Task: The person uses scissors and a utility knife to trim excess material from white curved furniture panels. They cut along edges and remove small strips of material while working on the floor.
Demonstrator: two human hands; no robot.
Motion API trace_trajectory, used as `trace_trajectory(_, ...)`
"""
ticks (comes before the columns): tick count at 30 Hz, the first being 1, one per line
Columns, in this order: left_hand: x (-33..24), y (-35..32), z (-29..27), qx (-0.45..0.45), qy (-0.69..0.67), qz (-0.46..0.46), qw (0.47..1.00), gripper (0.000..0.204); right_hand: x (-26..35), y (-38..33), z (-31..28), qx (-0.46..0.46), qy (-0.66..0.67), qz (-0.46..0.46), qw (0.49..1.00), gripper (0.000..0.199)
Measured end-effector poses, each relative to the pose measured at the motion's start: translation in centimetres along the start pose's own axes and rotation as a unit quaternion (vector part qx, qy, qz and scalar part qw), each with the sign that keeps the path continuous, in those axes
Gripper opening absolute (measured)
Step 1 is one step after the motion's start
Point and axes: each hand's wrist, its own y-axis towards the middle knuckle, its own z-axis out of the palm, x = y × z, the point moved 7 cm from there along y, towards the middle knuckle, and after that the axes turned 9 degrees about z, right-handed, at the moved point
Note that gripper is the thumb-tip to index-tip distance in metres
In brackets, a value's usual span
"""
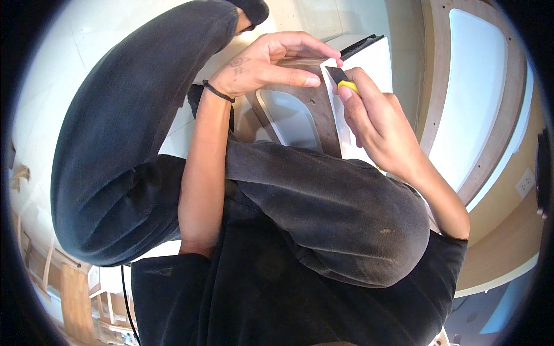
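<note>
My right hand (375,118) is closed around a yellow utility knife (348,86) with a dark, wide blade. The blade lies against the white edge (343,124) of a brown wooden frame (320,106), close to its upper corner. My left hand (259,68) reaches over the same corner, index finger and thumb stretched out and apart, their tips by the edge just left of the blade. Its other fingers are mostly hidden. A pale inset panel (291,118) fills the frame, partly covered by my raised leg.
A larger curved wooden frame (487,135) with a white panel stands at the right, near a wall socket (524,182). Behind my hands lies a white piece with a black strip (362,46). My bent legs (323,190) surround the work. Wooden furniture parts (78,300) are at lower left.
</note>
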Motion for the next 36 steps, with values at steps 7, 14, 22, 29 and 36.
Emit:
trace_trajectory(7,1.0,-0.4,-0.1,-0.016,-0.018,-0.011,1.0,0.045,-0.1,0.6,0.0,0.031,-0.019,0.032,0.999,0.035)
trace_trajectory(14,1.2,-1.3,-0.1,-0.041,-0.035,-0.046,0.997,0.044,0.7,0.8,-0.6,0.075,-0.077,0.027,0.994,0.032)
trace_trajectory(22,1.2,-1.5,0.1,-0.032,-0.023,-0.057,0.998,0.046,2.0,0.8,-0.9,0.087,-0.153,0.017,0.984,0.021)
trace_trajectory(29,1.5,-1.1,-0.2,-0.02,-0.044,-0.068,0.996,0.048,2.4,1.2,-1.0,0.089,-0.159,0.028,0.983,0.02)
trace_trajectory(36,1.8,-0.9,-0.1,-0.016,-0.014,-0.052,0.998,0.047,2.2,1.3,-0.9,0.101,-0.173,0.024,0.98,0.021)
